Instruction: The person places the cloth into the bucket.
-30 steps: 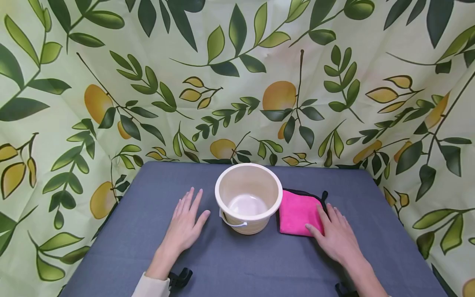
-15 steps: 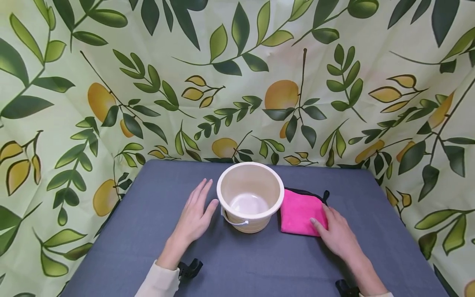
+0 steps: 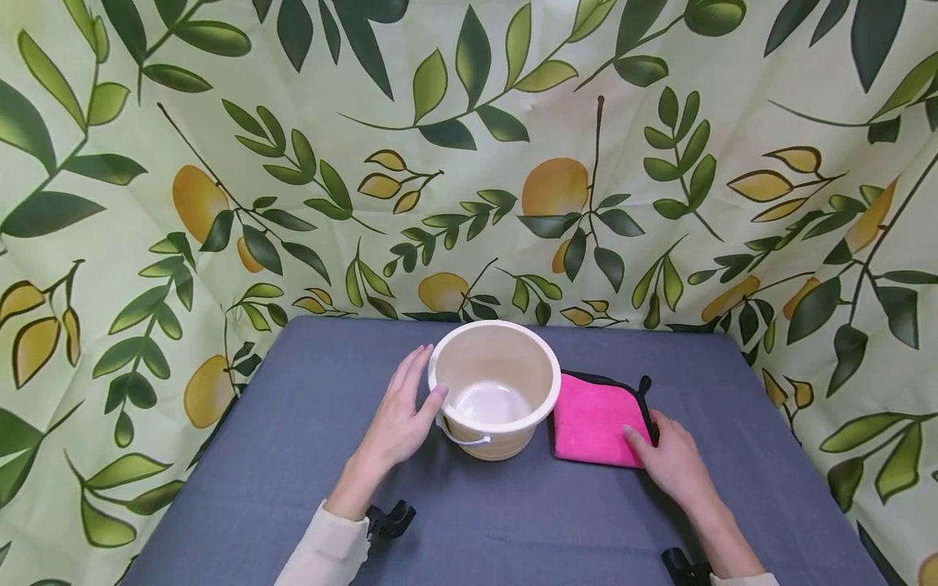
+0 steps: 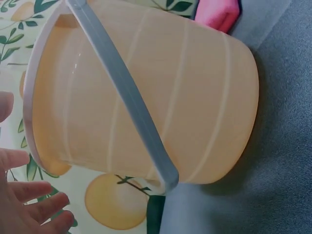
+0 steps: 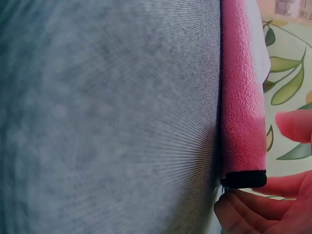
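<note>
A cream bucket (image 3: 494,443) with a pale handle (image 4: 129,97) stands upright on the table. My left hand (image 3: 401,415) is at the left of its rim, thumb apart from the other fingers; in the left wrist view the fingers (image 4: 29,190) are relaxed beside the rim. To the right of the bucket lies a folded pink cloth (image 3: 595,419) with black edging and a loop. My right hand (image 3: 677,460) is at its right edge. In the right wrist view the thumb (image 5: 295,126) is apart from the cloth, while the other fingers are against its black edge.
A grey-blue cloth covers the table (image 3: 469,521). Behind and on both sides hangs a curtain (image 3: 469,179) printed with leaves and oranges. Black wrist mounts (image 3: 392,519) are on both forearms.
My left hand has moved right and forward to the bucket's rim. The right hand's fingers have slid from on top of the pink cloth to its right edge. Bucket and cloth stay in place.
</note>
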A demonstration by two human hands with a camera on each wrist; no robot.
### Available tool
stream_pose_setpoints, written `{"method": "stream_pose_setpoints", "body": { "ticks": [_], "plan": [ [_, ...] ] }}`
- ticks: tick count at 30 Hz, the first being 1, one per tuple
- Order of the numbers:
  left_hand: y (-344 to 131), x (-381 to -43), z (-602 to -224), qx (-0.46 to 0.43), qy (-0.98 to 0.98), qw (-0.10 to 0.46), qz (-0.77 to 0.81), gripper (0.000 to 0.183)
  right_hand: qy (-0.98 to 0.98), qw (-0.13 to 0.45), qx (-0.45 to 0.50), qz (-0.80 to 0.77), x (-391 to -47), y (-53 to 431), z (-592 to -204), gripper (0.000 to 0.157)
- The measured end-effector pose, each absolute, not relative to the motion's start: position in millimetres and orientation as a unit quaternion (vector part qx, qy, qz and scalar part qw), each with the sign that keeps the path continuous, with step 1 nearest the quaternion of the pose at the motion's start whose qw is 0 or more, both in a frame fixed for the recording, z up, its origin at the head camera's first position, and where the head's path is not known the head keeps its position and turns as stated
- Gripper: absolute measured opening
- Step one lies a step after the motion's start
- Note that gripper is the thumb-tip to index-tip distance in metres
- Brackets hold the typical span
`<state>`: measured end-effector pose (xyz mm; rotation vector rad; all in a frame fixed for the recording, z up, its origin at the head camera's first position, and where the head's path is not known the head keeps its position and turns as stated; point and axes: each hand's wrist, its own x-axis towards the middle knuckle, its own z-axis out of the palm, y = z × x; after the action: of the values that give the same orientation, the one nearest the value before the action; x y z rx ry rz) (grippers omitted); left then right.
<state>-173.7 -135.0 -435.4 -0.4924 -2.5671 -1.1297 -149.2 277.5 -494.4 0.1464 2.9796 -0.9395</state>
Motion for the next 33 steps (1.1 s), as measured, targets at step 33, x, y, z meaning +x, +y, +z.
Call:
{"method": "stream_pose_setpoints", "body": {
  "ticks": [33],
  "plan": [
    [-127.3, -182.1, -445.3, -0.154, -0.855, 0.074, -0.489, 0.063, 0.883, 0.066, 0.129, -0.447, -153.3, 290.1, -493.1, 0.073]
  ]
}}
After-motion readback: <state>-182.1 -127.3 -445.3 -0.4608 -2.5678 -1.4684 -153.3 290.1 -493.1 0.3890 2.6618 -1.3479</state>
